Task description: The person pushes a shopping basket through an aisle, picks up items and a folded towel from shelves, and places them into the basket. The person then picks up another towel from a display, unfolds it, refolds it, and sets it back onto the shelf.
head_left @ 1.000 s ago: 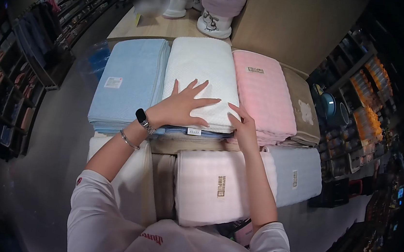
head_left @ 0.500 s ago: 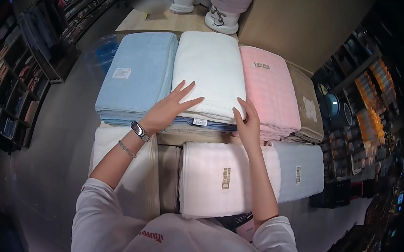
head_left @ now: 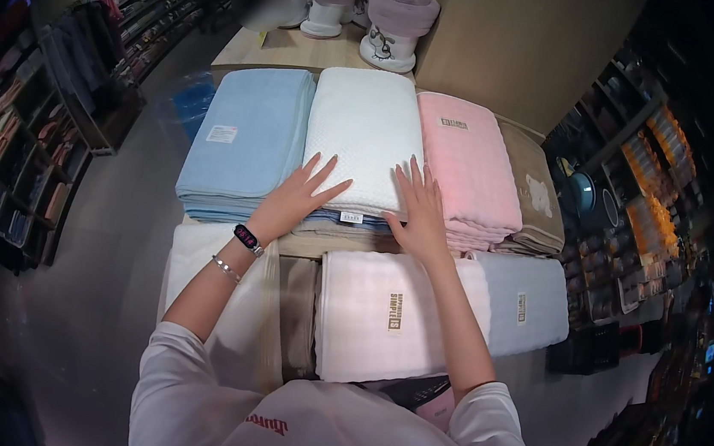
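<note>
A folded white textured towel [head_left: 365, 121] lies on top of the middle stack. My left hand [head_left: 295, 196] rests on its near left corner, fingers spread. Across from it, my right hand [head_left: 419, 207] lies over the near right corner, fingers stretched out and apart. A small white label [head_left: 351, 218] shows at the towel's front edge, above a dark blue folded layer. Folded blue towels [head_left: 250, 131] are stacked on the left, close to my left hand. To the right of my right hand sits a pile of pink towels [head_left: 469, 169].
Brown towels [head_left: 533, 184] stand at the right end. On the lower level in front are a cream towel [head_left: 220, 304], a pale pink towel [head_left: 366, 310] and a grey-blue one [head_left: 521, 303]. Rolled blankets [head_left: 393, 29] stand behind, beside a wooden panel [head_left: 512, 40].
My right hand has shifted left and turned from gripping the towel's side edge to lying flat with fingers spread on top. My left hand stays at the left corner. The view has shifted slightly.
</note>
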Available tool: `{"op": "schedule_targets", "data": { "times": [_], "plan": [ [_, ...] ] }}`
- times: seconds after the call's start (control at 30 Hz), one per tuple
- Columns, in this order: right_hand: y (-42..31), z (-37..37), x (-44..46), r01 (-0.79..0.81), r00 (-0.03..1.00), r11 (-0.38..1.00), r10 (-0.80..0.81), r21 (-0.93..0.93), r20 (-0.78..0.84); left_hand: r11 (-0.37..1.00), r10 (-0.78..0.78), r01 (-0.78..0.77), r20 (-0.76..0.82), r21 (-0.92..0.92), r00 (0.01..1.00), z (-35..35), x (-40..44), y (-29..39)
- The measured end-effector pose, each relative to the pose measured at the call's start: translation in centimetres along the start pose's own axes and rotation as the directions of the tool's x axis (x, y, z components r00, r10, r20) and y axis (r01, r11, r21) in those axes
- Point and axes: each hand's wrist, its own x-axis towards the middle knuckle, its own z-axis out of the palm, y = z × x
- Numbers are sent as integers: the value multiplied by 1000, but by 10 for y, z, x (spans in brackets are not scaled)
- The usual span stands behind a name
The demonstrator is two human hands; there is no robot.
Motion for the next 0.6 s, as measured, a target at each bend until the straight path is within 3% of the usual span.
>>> {"op": "schedule_targets", "data": {
  "times": [0.07, 0.17, 0.27, 0.37, 0.43, 0.47, 0.53, 0.6],
  "plan": [
    [7, 13, 2, 34, 996, 999, -31, -30, 81, 994, 19, -17, -14, 112, 1000, 8, -2, 0],
    [19, 32, -5, 56, 990, 991, -40, -124, 132, 921, -76, 82, -32, 380, 997, 18, -9, 20],
    [14, 31, -11, 53, 990, 994, -40, -92, 135, 913, -250, 237, -4, 332, 968, 20, -22, 55],
    [8, 21, -20, 35, 984, 992, -14, -118, 177, 965, -262, 262, 34, 2, 964, 1, -57, 80],
    [-7, 9, -27, -10, 983, 992, 33, -126, 181, 926, -289, 284, 19, -249, 957, -23, -90, 97],
    [-19, 4, -36, -23, 992, 1000, 24, -7, 124, 874, -328, 295, -21, -387, 944, -33, -117, 99],
    [-53, 0, -63, -34, 999, 973, 30, 229, 20, 756, -588, 525, -54, -392, 807, -48, -166, 95],
    [-106, -5, -91, -130, 984, 828, 42, 545, 171, 602, -793, 716, -166, -354, 586, -55, -220, 86]
  ]
}}
